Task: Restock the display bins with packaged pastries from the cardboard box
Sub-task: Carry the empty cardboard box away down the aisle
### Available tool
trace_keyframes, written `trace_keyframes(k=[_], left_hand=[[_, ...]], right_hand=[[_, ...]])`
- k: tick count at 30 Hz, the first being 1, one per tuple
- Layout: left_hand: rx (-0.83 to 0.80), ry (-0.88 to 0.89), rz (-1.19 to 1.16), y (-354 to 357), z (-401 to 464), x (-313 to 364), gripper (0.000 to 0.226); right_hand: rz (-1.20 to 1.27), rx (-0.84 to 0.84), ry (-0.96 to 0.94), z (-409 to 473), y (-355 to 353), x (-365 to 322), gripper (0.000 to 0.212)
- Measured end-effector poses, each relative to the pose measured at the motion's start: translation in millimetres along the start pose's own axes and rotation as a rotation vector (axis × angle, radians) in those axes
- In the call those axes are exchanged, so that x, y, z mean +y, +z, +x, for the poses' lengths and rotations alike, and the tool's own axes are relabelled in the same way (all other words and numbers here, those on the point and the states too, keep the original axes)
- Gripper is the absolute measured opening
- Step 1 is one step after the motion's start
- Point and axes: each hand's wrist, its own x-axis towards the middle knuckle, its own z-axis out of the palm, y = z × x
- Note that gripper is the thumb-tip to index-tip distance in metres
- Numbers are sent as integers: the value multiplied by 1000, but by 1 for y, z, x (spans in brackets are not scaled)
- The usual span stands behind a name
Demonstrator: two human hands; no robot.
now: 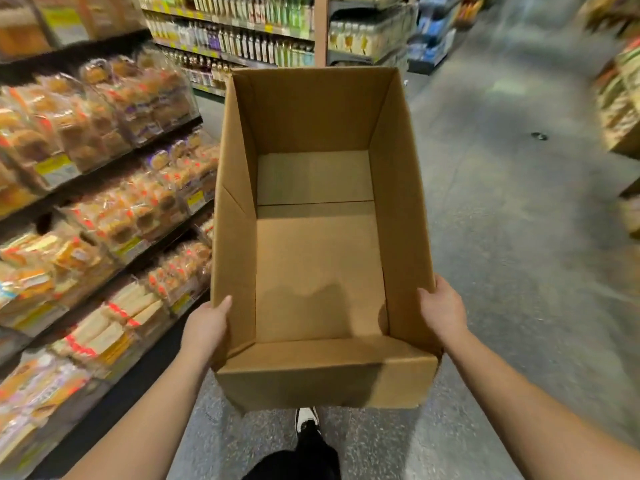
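Grey speckled concrete floor runs down a shop aisle, blurred toward its far end. Between the two hands hangs the cardboard box, plain brown, its top open and nothing showing inside but its bare bottom flaps with a seam across the middle. It is carried off the ground, above one white-and-black shoe and a dark trouser leg. The box's long axis runs straight away from the person, short near wall toward the body, far wall toward the aisle ahead, mouth facing up.

The left hand grips the box's left wall near the close corner, thumb lying over the top edge and the fingers hidden on the outside. The right hand holds the right wall opposite it in the same way, thumb hooked inside the rim, the fingers out of sight behind the cardboard. Both forearms are bare.

Off beyond the left hand stand tiered display bins on dark shelves, packed with packaged pastries in clear wrap, with yellow price tags along the shelf fronts. Past the box's far end are shelves of bottled drinks. Out beyond the right hand, well apart, stacked goods sit at the aisle's edge, too blurred to name.
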Motion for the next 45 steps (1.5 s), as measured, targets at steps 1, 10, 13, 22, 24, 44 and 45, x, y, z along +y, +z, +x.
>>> trace_keyframes(k=[1,10,13,22,24,44,45], left_hand=[[-10,4,13,6,15,12,53],[-44,36,188,27,134,116,60],[-53,38,202,36,160,145,61],[-56,29,233,76,235,220,64],[-47,27,217,89,254,236,65],[60,-163,-41,214,422,416,62],[59,-171,-60,214,430,418,63]], right_hand=[[-1,8,8,14,1,-5,37],[27,18,81,121,17,-58,37],[74,24,90,147,17,-72,41],[75,40,73,251,18,-103,40],[57,33,64,282,20,-109,40],[-27,-104,-93,630,13,-197,37],[-31,-112,-99,641,18,-205,37]])
